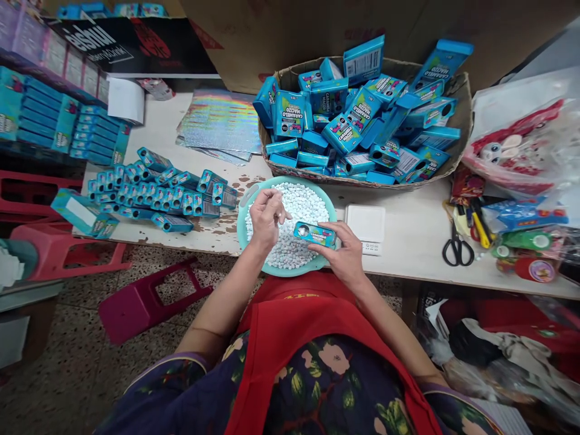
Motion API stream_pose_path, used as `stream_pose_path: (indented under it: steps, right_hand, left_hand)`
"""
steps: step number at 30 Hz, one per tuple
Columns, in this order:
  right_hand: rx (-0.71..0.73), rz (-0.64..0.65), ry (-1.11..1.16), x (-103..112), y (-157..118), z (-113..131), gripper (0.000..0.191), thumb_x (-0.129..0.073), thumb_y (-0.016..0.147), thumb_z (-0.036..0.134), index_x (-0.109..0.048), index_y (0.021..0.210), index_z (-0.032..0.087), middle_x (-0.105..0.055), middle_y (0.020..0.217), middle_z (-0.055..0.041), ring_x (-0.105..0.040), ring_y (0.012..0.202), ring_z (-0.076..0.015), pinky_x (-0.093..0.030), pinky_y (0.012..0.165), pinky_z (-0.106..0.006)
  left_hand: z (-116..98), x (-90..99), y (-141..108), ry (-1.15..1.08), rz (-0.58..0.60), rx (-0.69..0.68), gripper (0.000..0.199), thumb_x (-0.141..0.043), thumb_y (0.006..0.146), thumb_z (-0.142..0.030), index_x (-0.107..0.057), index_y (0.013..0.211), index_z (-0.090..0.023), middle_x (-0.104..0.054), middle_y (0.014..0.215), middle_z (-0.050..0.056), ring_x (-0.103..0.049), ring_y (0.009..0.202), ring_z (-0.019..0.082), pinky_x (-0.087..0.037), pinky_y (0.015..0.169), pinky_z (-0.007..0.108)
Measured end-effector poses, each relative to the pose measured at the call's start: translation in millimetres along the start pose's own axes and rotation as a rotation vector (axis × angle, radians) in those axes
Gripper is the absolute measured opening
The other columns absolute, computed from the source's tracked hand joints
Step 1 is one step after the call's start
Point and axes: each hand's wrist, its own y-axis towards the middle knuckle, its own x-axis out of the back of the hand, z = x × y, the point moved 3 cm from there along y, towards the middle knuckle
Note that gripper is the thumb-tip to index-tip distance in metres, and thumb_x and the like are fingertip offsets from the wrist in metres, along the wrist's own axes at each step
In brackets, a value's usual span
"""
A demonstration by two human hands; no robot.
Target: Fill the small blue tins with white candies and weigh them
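Observation:
My right hand point(345, 251) holds a small blue candy box point(315, 233) over the basin, thumb on one side and fingers on the other. The box's end with a round hole faces left, and something white shows in the opening. Close to that hole hovers my left hand point(266, 216), its fingers curled and drawn together; whatever they may hold is hidden. Beneath both hands, a mint-green basin point(241, 226) is full of small white candies point(303, 202). The basin sits at the table's front edge, against the red apron point(312, 296).
Behind the basin, a cardboard carton point(466, 130) is heaped with blue boxes. Rows of boxes point(158, 193) lie left, near shiny holographic sheets point(222, 124). Right stand a white scale point(365, 223), black scissors point(457, 249) and tape rolls point(537, 269). A magenta stool point(131, 308) is on the floor.

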Motion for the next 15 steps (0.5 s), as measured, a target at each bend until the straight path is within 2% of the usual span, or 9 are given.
stream_pose_path:
  steps: [3, 4, 6, 8, 10, 12, 15]
  right_hand:
    - [-0.030, -0.008, -0.040, 14, -3, -4, 0.040, -0.081, 0.068, 0.045, -0.070, 0.102, 0.026, -0.068, 0.098, -0.0041, -0.065, 0.094, -0.0226, -0.054, 0.083, -0.037]
    - [-0.036, -0.007, -0.050, 17, -4, -6, 0.040, -0.081, 0.069, 0.044, -0.070, 0.102, 0.027, -0.068, 0.099, -0.0041, -0.065, 0.094, -0.0228, -0.054, 0.083, -0.037]
    - [-0.043, -0.007, -0.058, 23, -5, -8, 0.040, -0.081, 0.069, 0.043, -0.070, 0.103, 0.027, -0.068, 0.099, -0.0042, -0.065, 0.094, -0.0229, -0.054, 0.083, -0.037]
    - [-0.052, -0.005, -0.055, 27, -5, -9, 0.041, -0.081, 0.068, 0.043, -0.070, 0.104, 0.027, -0.068, 0.100, -0.0043, -0.065, 0.094, -0.0227, -0.054, 0.083, -0.038]
    - [-0.065, -0.002, -0.043, 30, -5, -9, 0.041, -0.082, 0.068, 0.043, -0.070, 0.103, 0.026, -0.069, 0.099, -0.0043, -0.066, 0.093, -0.0225, -0.055, 0.082, -0.038]
    - [-0.074, 0.006, -0.020, 31, -5, -9, 0.042, -0.082, 0.067, 0.044, -0.070, 0.103, 0.026, -0.069, 0.099, -0.0045, -0.066, 0.093, -0.0225, -0.055, 0.083, -0.038]
    - [-0.084, -0.001, 0.014, 30, -4, -11, 0.044, -0.083, 0.066, 0.043, -0.070, 0.104, 0.026, -0.068, 0.099, -0.0045, -0.066, 0.093, -0.0222, -0.055, 0.082, -0.037]
  left_hand:
    - [33, 11.4, 23, 0.592, 0.245, 0.055, 0.016, -0.054, 0.086, -0.034, -0.063, 0.086, -0.021, -0.065, 0.079, 0.002, -0.061, 0.077, 0.018, -0.050, 0.079, 0.034]
    - [44, 11.7, 28, 0.777, 0.306, 0.048, 0.017, -0.052, 0.086, -0.032, -0.065, 0.087, -0.021, -0.068, 0.092, 0.005, -0.061, 0.091, 0.022, -0.047, 0.088, 0.037]
    - [60, 5.6, 35, 1.027, 0.343, -0.006, 0.023, -0.047, 0.090, -0.031, -0.066, 0.098, -0.021, -0.067, 0.112, 0.006, -0.056, 0.108, 0.026, -0.040, 0.099, 0.042]
    - [70, -7.8, 34, 1.162, 0.348, -0.072, 0.030, -0.044, 0.094, -0.037, -0.063, 0.111, -0.022, -0.063, 0.121, 0.006, -0.052, 0.113, 0.028, -0.038, 0.099, 0.043]
    - [75, -21.8, 27, 1.274, 0.378, -0.122, 0.037, -0.043, 0.094, -0.046, -0.061, 0.116, -0.022, -0.060, 0.123, 0.009, -0.050, 0.113, 0.029, -0.040, 0.095, 0.043]
    - [77, -29.8, 18, 1.369, 0.425, -0.157, 0.040, -0.042, 0.094, -0.049, -0.060, 0.112, -0.019, -0.061, 0.118, 0.011, -0.051, 0.110, 0.029, -0.041, 0.091, 0.041]
    - [80, -25.9, 10, 1.383, 0.463, -0.139, 0.034, -0.042, 0.095, -0.046, -0.061, 0.102, -0.018, -0.064, 0.106, 0.011, -0.057, 0.102, 0.026, -0.043, 0.084, 0.034]
